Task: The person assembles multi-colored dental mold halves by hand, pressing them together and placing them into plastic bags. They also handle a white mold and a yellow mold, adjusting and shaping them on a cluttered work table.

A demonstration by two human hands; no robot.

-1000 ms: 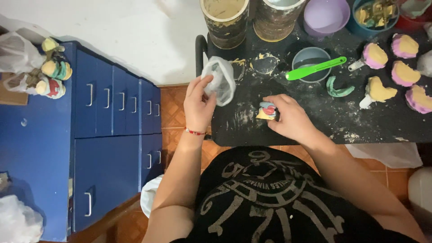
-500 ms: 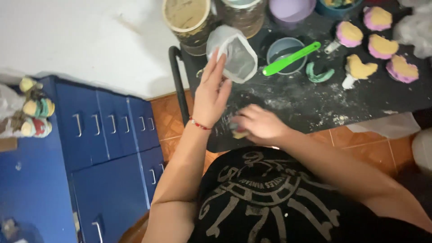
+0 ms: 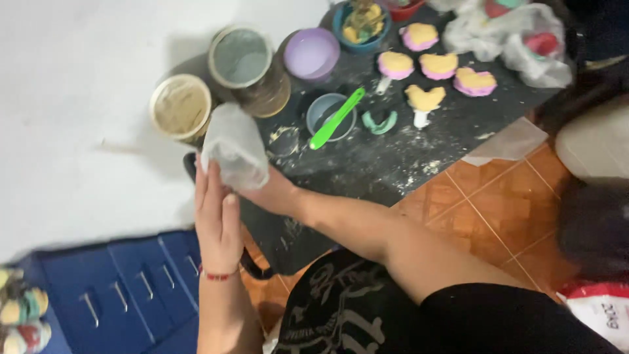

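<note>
Spreading across the far side, the black table (image 3: 367, 172) carries two tins (image 3: 249, 69) of powder, a purple bowl (image 3: 312, 54) and a cup (image 3: 327, 111) holding a green spatula (image 3: 337, 118). Near its left edge, the left hand (image 3: 217, 219) grips a clear plastic bag (image 3: 234, 145); the right hand (image 3: 274, 194), behind it, cannot be judged.

A small black table (image 3: 393, 164), dusted with pale powder and crumbs, stands on an orange tiled floor (image 3: 498, 196). Along its far edge sit two open tins, one with tan powder (image 3: 180, 108) and one with grey (image 3: 244, 60), then a shallow purple bowl (image 3: 311, 54) and a blue bowl of yellow bits (image 3: 362, 23). Nearer the middle is a small grey cup (image 3: 327, 117) with a green spatula (image 3: 337, 118) laid across it, and just beside it a curved green piece (image 3: 380, 122). To the right lie several pink-and-yellow moulded pieces (image 3: 438, 65), one heart-shaped one (image 3: 424, 99) on what may be a white stick. Crumpled clear plastic bags (image 3: 517, 36) cover the far corner.
</note>
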